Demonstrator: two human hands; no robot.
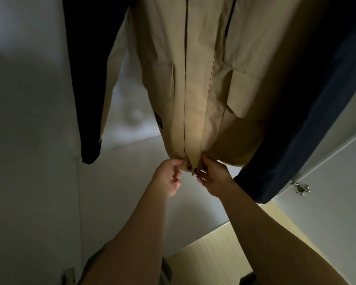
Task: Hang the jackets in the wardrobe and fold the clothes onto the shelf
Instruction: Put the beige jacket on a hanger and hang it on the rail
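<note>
Hanging inside the wardrobe, a beige jacket (195, 83), front facing out, flap pockets on both sides. Flanked by a dark garment (86, 79) on the left and a navy jacket (308, 112) on the right, the latter touching it. Left hand (170, 175) at the bottom hem, fingers (178, 162) pinched closed on the left front edge. Right hand (213, 177) just beside, fingers closed on the right front edge at the hem. White wardrobe door (327, 202) with metal knob (301, 188) at right; pale wood floor (224, 247) below.
</note>
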